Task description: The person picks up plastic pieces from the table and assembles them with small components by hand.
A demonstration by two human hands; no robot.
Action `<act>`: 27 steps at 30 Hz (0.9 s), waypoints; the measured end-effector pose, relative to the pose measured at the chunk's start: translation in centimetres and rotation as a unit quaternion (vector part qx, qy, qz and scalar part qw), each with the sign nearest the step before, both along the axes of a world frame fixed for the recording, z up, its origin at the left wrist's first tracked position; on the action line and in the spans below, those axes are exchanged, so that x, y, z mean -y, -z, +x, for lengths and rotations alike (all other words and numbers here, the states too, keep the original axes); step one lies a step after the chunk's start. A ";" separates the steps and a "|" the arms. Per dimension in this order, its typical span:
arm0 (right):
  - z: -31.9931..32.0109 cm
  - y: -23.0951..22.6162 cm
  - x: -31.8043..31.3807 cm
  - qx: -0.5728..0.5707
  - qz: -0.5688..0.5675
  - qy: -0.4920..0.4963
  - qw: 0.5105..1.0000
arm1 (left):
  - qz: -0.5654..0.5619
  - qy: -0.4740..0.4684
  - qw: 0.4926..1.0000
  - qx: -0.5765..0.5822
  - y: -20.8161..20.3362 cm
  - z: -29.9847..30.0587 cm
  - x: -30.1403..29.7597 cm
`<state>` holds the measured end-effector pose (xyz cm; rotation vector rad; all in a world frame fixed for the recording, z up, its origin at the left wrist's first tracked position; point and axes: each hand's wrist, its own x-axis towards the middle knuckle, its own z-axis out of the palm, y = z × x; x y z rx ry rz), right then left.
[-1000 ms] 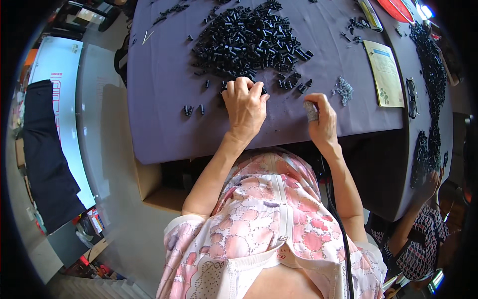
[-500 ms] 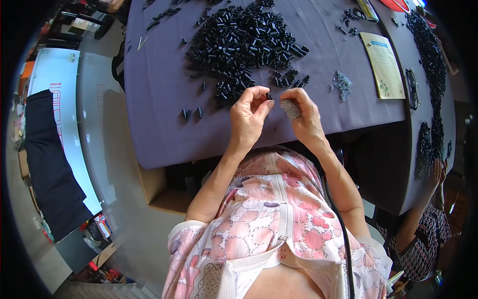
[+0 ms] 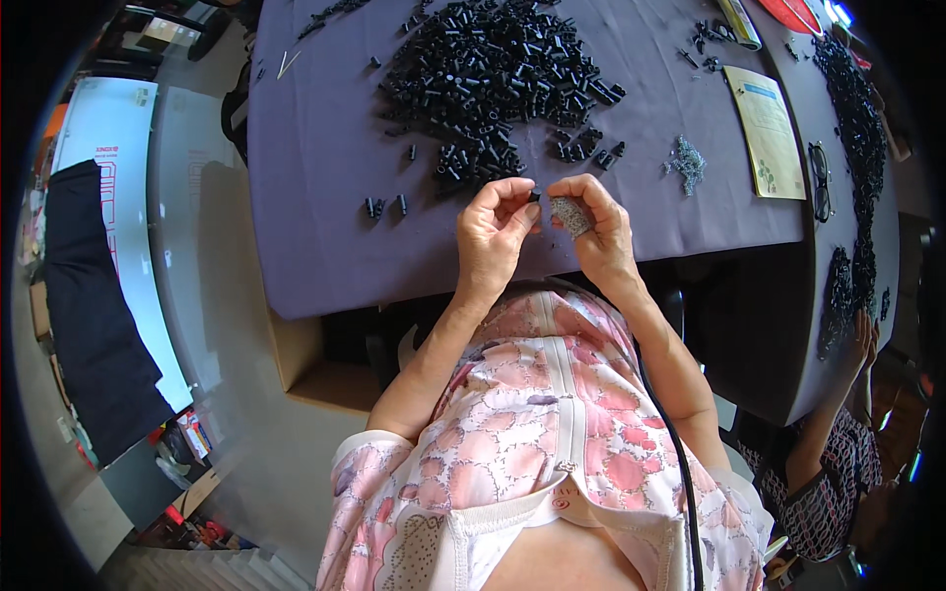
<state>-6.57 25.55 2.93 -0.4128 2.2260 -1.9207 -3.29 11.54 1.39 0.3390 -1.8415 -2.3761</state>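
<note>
Between the thumb and fingertips of my left hand (image 3: 490,231) a small black tubular piece (image 3: 534,195) is pinched. Close beside it, my right hand (image 3: 605,229) grips a grey, speckled block (image 3: 572,216); its surface looks grainy, and its exact kind is unclear. The two hands almost meet above the front part of the table, just short of a large heap of black tubular pieces (image 3: 493,84). A few stray black pieces (image 3: 374,208) lie left of my left hand.
Tiny clear-grey parts (image 3: 686,164) lie scattered on the purple-grey cloth (image 3: 345,266). Further right are a tan booklet (image 3: 767,133), dark-framed glasses (image 3: 820,182) and a long row of black pieces (image 3: 855,128). Another person's hand (image 3: 863,340) touches that row's near end.
The fingertips of my two hands have come slightly closer together. More of the black piece shows above my left fingers. The whole view has shifted a little.
</note>
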 end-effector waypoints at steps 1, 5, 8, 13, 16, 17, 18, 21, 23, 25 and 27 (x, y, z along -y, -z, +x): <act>-0.2 0.0 -0.1 -0.006 -0.002 0.000 1.000 | 0.000 0.000 1.000 0.001 0.0 0.1 0.0; -0.4 0.3 -0.5 0.000 -0.007 -0.009 1.000 | 0.011 -0.005 1.000 0.009 -0.4 0.2 -0.3; 0.2 0.5 -0.4 -0.001 -0.026 -0.017 1.000 | 0.100 0.013 0.994 0.030 0.1 0.2 0.0; 0.9 0.2 -0.1 -0.014 -0.026 -0.004 1.000 | 0.207 -0.002 0.975 0.075 0.8 0.1 0.1; 0.9 -0.1 0.1 -0.044 0.005 0.006 0.999 | 0.209 -0.002 0.974 0.090 0.7 0.1 0.2; 0.8 -0.4 0.1 -0.071 0.029 0.004 0.997 | 0.210 -0.003 0.974 0.089 0.7 0.1 0.2; 0.8 -0.5 0.2 -0.098 0.053 0.001 0.994 | 0.222 -0.007 0.971 0.093 0.7 0.1 0.3; 0.7 -0.5 0.3 -0.110 0.065 0.000 0.992 | 0.229 -0.011 0.969 0.091 0.7 0.1 0.3; 0.6 -0.4 0.3 -0.111 0.074 -0.007 0.991 | 0.224 -0.011 0.971 0.083 0.7 0.2 0.3; 0.5 -0.5 0.2 -0.113 0.084 -0.015 0.990 | 0.179 -0.003 0.979 0.093 0.6 0.2 0.4; 0.5 -0.8 0.3 -0.119 0.103 -0.032 0.987 | 0.151 0.014 0.984 0.089 0.7 0.4 0.9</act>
